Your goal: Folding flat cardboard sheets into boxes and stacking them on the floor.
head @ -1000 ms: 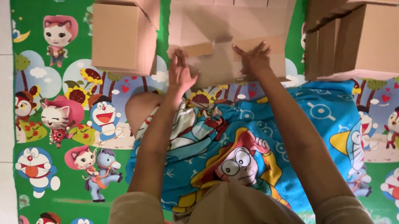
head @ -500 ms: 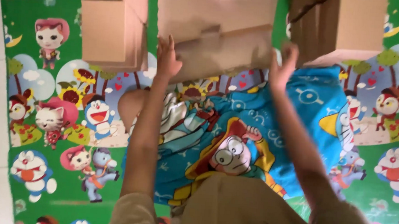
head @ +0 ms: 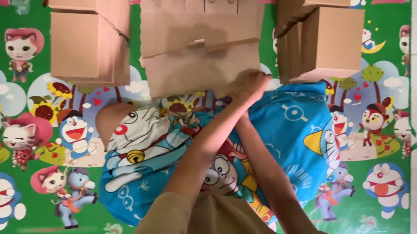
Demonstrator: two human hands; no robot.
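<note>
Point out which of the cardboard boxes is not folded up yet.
The middle box, right at the hands: a flat cardboard sheet with loose flaps and tabs. The left box and right box are finished, closed cubes.

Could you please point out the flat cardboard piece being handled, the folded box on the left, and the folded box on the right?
flat cardboard piece [head: 192, 63], head view, its middle panel.
left box [head: 75, 46], head view, its front face.
right box [head: 336, 40], head view, its front face.

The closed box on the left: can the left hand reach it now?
Probably yes: the left hand rests on the flat cardboard, and the left box stands just beside it, uncovered.
</note>
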